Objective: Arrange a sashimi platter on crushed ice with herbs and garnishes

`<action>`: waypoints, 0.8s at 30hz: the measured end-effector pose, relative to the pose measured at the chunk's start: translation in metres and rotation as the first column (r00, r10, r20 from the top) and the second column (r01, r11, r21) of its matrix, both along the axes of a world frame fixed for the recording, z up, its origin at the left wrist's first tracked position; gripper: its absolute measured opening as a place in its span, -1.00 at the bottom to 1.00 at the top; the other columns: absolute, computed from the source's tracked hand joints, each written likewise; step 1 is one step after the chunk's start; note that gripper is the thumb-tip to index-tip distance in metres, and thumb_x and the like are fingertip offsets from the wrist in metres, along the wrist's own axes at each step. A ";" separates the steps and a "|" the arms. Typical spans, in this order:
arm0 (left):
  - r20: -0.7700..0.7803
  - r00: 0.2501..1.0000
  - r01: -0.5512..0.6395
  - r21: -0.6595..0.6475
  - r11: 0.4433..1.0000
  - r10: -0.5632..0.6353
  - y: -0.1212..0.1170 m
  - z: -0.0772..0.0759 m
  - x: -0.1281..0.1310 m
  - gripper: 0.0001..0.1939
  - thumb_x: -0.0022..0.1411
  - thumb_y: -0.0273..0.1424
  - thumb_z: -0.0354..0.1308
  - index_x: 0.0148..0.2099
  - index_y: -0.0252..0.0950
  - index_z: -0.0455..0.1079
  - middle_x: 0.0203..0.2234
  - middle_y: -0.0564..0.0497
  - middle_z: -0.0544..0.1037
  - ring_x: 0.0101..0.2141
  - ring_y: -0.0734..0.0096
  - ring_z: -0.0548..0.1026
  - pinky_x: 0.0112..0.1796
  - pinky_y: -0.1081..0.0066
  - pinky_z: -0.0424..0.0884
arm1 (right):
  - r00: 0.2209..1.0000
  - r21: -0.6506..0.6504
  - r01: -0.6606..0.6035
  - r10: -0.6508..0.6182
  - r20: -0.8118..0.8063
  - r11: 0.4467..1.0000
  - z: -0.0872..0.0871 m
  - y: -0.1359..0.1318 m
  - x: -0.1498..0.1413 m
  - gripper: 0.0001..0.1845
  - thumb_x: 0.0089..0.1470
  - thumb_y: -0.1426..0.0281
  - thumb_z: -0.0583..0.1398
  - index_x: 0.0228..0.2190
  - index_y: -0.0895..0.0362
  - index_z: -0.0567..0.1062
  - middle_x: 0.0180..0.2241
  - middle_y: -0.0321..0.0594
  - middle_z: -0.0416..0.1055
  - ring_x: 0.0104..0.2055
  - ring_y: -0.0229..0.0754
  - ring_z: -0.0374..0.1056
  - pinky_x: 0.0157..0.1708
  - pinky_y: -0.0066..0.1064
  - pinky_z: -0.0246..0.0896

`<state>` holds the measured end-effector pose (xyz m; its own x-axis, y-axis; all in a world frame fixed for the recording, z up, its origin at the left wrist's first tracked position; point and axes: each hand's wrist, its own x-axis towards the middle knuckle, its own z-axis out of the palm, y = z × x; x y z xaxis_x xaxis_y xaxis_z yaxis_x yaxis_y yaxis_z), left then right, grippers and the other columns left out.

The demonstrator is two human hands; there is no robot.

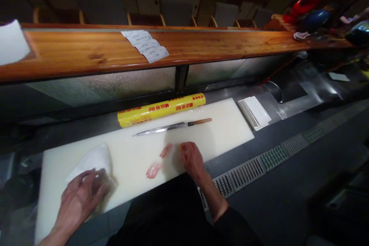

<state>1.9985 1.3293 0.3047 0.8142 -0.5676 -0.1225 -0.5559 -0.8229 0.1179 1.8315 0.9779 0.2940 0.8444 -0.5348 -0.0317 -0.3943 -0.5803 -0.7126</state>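
Note:
My left hand (82, 194) is at the near left of the white cutting board (230, 130), its fingers bent over a folded white cloth (93, 159) and closed on its near edge. Part of the cloth is hidden under the hand. My right hand (192, 160) is curled closed above the board; a small orange bit shows at its fingertips, too small to name. Just left of it lie two thin pale pink slices, an upper slice (166, 150) and a lower slice (153, 170). Beyond them rests a long knife (173, 126), blade pointing left, wooden handle right.
A yellow roll of plastic wrap (161, 109) lies along the board's far edge. Stacked white rectangular plates (254, 112) stand at the right. Behind runs a raised wooden counter (216, 44) holding a paper slip (145, 45). A drain grating (248, 173) lies to the right.

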 end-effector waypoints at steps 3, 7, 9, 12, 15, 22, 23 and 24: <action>-0.085 0.996 -0.028 -0.092 0.995 0.020 -0.025 -0.008 -0.026 -0.42 0.28 -0.08 -0.09 0.12 -0.44 0.28 0.02 -0.31 0.39 0.02 -0.07 0.37 0.07 0.03 0.33 | 0.999 -0.009 0.045 -0.045 0.020 0.999 -0.005 -0.017 -0.002 -0.68 0.10 0.52 0.10 -0.07 0.20 0.41 -0.10 -0.03 0.39 -0.07 -0.08 0.32 0.02 -0.19 0.30; -0.098 0.992 0.056 -0.203 0.978 -0.078 -0.044 -0.031 -0.050 -0.40 0.30 -0.04 -0.08 0.16 -0.43 0.24 0.06 -0.29 0.38 0.06 -0.04 0.36 0.10 0.02 0.33 | 0.989 -0.067 0.147 -0.148 -0.012 0.987 -0.016 -0.056 -0.025 -0.63 0.11 0.49 0.09 -0.02 0.21 0.38 -0.07 0.00 0.37 -0.11 -0.08 0.36 -0.03 -0.17 0.34; -0.057 0.990 0.108 -0.243 0.964 -0.126 -0.049 -0.041 -0.056 -0.40 0.31 -0.03 -0.08 0.16 -0.41 0.25 0.04 -0.27 0.40 0.04 -0.05 0.39 0.06 -0.01 0.37 | 0.980 -0.096 0.188 -0.193 -0.053 0.978 -0.023 -0.072 -0.041 -0.63 0.11 0.49 0.09 -0.01 0.22 0.38 -0.08 0.01 0.38 -0.15 -0.07 0.37 -0.05 -0.14 0.35; -0.025 0.982 0.171 -0.284 0.944 -0.186 -0.061 -0.046 -0.060 -0.41 0.32 -0.04 -0.07 0.16 -0.41 0.24 0.04 -0.28 0.41 0.03 -0.06 0.40 0.04 -0.03 0.40 | 0.971 -0.104 0.189 -0.201 -0.125 0.976 -0.035 -0.079 -0.060 -0.61 0.10 0.51 0.09 -0.01 0.22 0.38 -0.08 0.01 0.39 -0.13 -0.05 0.37 -0.03 -0.12 0.34; -0.010 0.970 0.226 -0.311 0.923 -0.241 -0.082 -0.043 -0.062 -0.44 0.32 -0.08 -0.04 0.18 -0.39 0.22 0.04 -0.27 0.41 0.04 -0.05 0.41 0.03 -0.03 0.42 | 0.976 -0.087 0.134 -0.147 -0.163 0.987 -0.041 -0.072 -0.067 -0.59 0.07 0.56 0.10 0.00 0.22 0.39 -0.06 0.02 0.39 -0.04 -0.01 0.34 0.01 -0.13 0.32; 0.019 0.912 0.388 -0.360 0.848 -0.409 -0.152 -0.029 -0.067 -0.50 0.32 -0.18 0.02 0.22 -0.30 0.17 0.06 -0.22 0.41 0.03 0.00 0.42 -0.03 0.01 0.49 | 0.964 -0.168 -0.082 0.036 -0.264 0.982 -0.029 -0.060 -0.024 -0.58 -0.03 0.55 0.21 -0.06 0.20 0.44 -0.10 -0.02 0.42 -0.05 0.01 0.29 -0.06 -0.21 0.27; 0.006 0.906 0.396 -0.365 0.843 -0.423 -0.158 -0.028 -0.067 -0.49 0.32 -0.19 0.01 0.24 -0.28 0.15 0.06 -0.22 0.41 0.04 0.01 0.42 -0.02 0.01 0.49 | 0.946 -0.193 -0.176 0.112 -0.304 0.965 -0.028 -0.060 -0.014 -0.55 -0.07 0.53 0.25 -0.06 0.19 0.44 -0.09 -0.02 0.43 -0.06 0.02 0.29 -0.07 -0.21 0.26; -0.008 0.898 0.405 -0.371 0.835 -0.439 -0.162 -0.028 -0.067 -0.47 0.32 -0.19 0.02 0.27 -0.25 0.12 0.06 -0.20 0.41 0.04 0.02 0.42 -0.01 0.01 0.48 | 0.919 -0.212 -0.265 0.180 -0.351 0.941 -0.028 -0.061 -0.004 -0.51 -0.11 0.51 0.29 -0.06 0.20 0.44 -0.09 -0.01 0.44 -0.07 0.04 0.29 -0.09 -0.21 0.26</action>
<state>1.9318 1.1677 0.2764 0.4806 -0.8722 0.0905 -0.8127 -0.4043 0.4195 1.8275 0.9170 0.2657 0.9084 -0.3605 -0.2118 -0.4167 -0.8218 -0.3887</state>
